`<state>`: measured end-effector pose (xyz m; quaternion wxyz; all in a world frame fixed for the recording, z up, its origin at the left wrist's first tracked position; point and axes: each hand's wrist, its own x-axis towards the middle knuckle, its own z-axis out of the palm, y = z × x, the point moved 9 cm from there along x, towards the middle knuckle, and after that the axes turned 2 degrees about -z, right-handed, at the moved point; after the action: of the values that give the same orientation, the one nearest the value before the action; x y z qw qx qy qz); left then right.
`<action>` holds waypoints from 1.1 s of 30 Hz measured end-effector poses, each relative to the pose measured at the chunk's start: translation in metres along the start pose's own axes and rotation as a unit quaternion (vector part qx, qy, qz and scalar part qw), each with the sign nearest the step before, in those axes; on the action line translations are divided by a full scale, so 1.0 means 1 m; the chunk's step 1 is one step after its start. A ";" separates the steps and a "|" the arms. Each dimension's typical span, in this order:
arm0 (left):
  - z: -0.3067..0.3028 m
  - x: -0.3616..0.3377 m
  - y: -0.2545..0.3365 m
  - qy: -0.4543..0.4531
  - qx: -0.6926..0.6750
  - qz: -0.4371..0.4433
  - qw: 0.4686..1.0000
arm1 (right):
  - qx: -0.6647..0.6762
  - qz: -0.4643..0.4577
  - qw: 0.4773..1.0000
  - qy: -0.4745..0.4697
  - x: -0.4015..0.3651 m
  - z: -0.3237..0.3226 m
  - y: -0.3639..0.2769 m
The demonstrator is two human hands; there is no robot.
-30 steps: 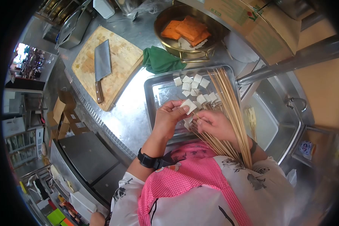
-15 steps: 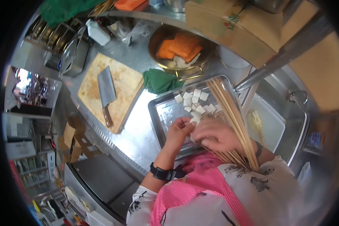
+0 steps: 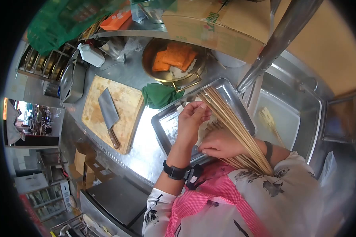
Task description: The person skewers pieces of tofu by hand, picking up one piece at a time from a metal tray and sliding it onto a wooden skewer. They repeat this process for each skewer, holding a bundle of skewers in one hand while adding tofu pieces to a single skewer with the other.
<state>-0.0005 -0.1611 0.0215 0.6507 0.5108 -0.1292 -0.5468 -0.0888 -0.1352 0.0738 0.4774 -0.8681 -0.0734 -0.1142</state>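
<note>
Wooden skewers [image 3: 233,124] — thin, straight, bundled — slant over shiny metal tray [image 3: 166,121].

White glare on steel bench [image 3: 145,142]. Far-left opening [image 3: 24,113] washed out. Fisheye bowing; black corners. Lower-right edge hazy.

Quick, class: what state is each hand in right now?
Left hand: fingers curled closed; any held item cannot be told.
Right hand: grip hidden, cannot be told.

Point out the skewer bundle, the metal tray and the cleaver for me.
Skewer bundle [image 3: 238,134]: head view, midway along the sticks.
Metal tray [image 3: 170,125]: head view, bare inside surface near its left end.
Cleaver [image 3: 108,113]: head view, on the blade.
</note>
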 end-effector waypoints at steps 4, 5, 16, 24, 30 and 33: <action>0.013 -0.006 0.002 -0.015 -0.039 -0.005 0.999 | 0.007 0.005 1.000 0.013 0.000 -0.005 -0.003; 0.014 -0.006 0.005 -0.008 -0.036 -0.006 0.999 | 0.011 0.009 1.000 0.011 0.000 -0.004 -0.002; -0.004 -0.015 0.008 0.025 0.011 0.001 1.000 | 0.000 0.041 0.999 0.002 0.000 -0.003 0.007; -0.048 -0.061 0.014 -0.035 -0.010 0.037 0.999 | 0.264 0.235 0.934 0.050 -0.012 -0.004 0.029; -0.064 -0.054 -0.012 -0.059 -0.029 0.034 0.997 | 0.173 0.139 0.975 -0.026 -0.004 -0.004 0.019; -0.065 -0.048 -0.012 -0.075 -0.023 0.039 0.996 | 0.294 0.221 0.929 0.044 -0.016 0.000 0.040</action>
<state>0.0216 -0.0849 0.0016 0.6712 0.4484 -0.1847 -0.5607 -0.0949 -0.1565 0.0372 0.7270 -0.6774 0.1109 -0.0178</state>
